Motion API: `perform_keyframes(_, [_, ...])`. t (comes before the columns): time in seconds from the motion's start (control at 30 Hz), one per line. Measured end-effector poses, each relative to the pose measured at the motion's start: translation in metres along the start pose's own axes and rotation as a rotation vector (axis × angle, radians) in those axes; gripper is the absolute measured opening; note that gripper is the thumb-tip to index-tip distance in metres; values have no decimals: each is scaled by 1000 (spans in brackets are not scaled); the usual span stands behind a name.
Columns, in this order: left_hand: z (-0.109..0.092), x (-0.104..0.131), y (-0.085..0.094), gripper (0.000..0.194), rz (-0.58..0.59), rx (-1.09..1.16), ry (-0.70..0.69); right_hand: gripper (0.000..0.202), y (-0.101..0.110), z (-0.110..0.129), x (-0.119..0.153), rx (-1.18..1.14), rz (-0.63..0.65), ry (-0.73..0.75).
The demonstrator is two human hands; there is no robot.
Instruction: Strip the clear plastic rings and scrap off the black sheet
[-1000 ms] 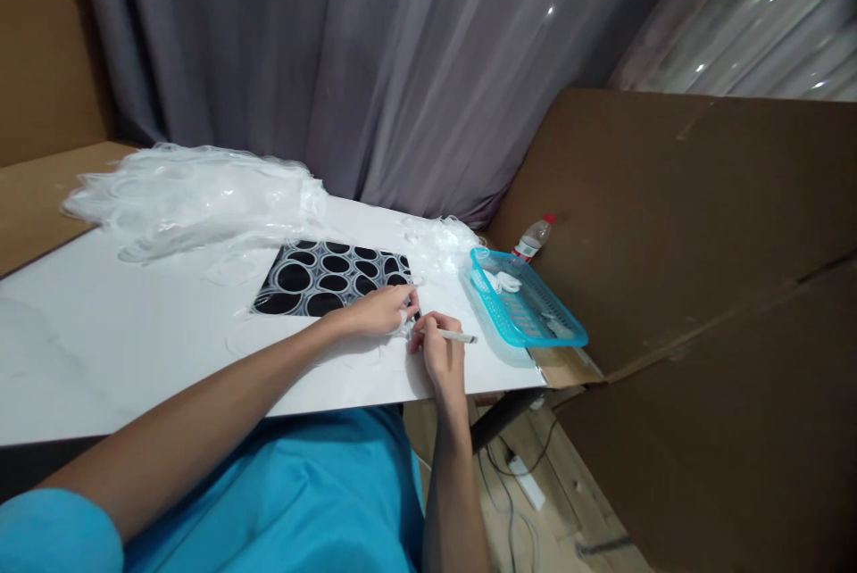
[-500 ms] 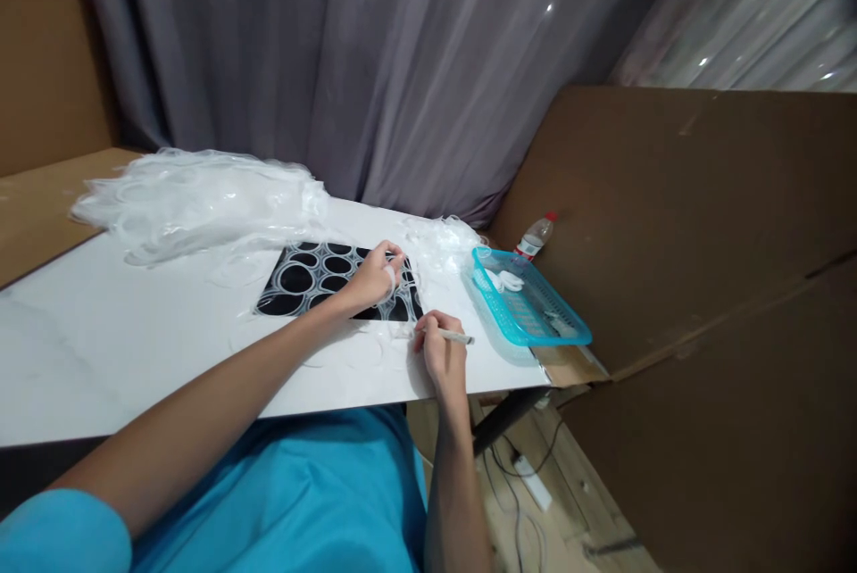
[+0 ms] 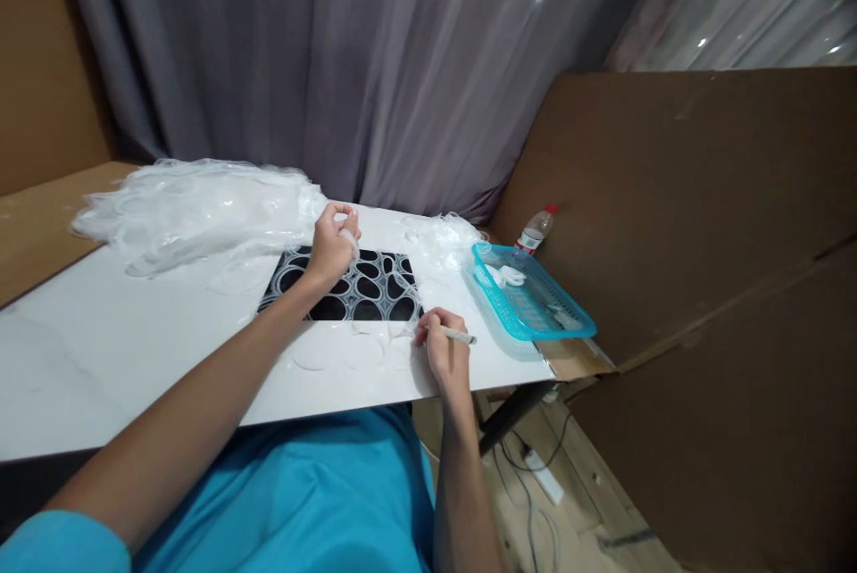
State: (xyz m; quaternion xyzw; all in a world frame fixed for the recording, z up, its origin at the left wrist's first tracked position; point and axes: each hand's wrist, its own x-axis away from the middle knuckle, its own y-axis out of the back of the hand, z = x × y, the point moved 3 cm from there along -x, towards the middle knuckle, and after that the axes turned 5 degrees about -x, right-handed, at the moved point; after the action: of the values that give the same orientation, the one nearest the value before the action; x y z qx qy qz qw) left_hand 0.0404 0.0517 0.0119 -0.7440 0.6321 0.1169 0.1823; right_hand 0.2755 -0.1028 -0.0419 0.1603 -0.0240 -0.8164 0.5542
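My left hand (image 3: 333,244) is raised over the back edge of a black mat (image 3: 367,287). Its fingers are curled in a pinch, and what lies between them is too small to make out. A whitish band or strip (image 3: 350,241) shows at those fingers. Clear film with pale ring outlines covers the mat. By the mat's front right corner, my right hand (image 3: 445,348) grips a slim white pen-shaped tool (image 3: 459,336); its tip is hard to see. Thin clear plastic scraps (image 3: 365,348) lie on the white table in front of the mat.
A large heap of clear plastic sheets (image 3: 207,211) is at the back left. More clear scraps (image 3: 445,238) lie behind the mat. On the right are a blue basket (image 3: 519,323) with white items inside and a bottle (image 3: 534,232). Cardboard panels (image 3: 710,216) stand beside the table (image 3: 167,350).
My left hand has moved left and back from the mat's right half, uncovering the film there. My right hand stays at the front right corner with the tool.
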Motion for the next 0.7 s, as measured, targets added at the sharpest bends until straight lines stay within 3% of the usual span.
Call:
perform_keyframes(0.1, [7, -3, 3, 21, 48, -44, 30, 26, 1, 4, 2, -36, -23, 16])
perform_keyframes(0.2, [19, 0, -6, 25, 111, -71, 108, 24, 4, 18, 5, -41, -35, 64])
perform_keyframes(0.3, [22, -3, -12, 23, 195, -77, 172, 22, 7, 49, 2, -113, 1, 157])
perform_keyframes(0.4, [15, -9, -3, 20, 306, -93, 170, 22, 2, 92, -21, -298, 135, 239])
perform_keyframes(0.53, [4, -7, 24, 22, 446, -201, 128, 18, -34, 124, -82, -505, 413, 147])
perform_keyframes(0.6, [2, 0, 37, 23, 475, -264, 84, 15, -62, 117, -110, -534, 521, 73])
perform_keyframes(0.7, [1, 15, 53, 24, 484, -336, 6, 18, -103, 83, -131, -489, 697, 66])
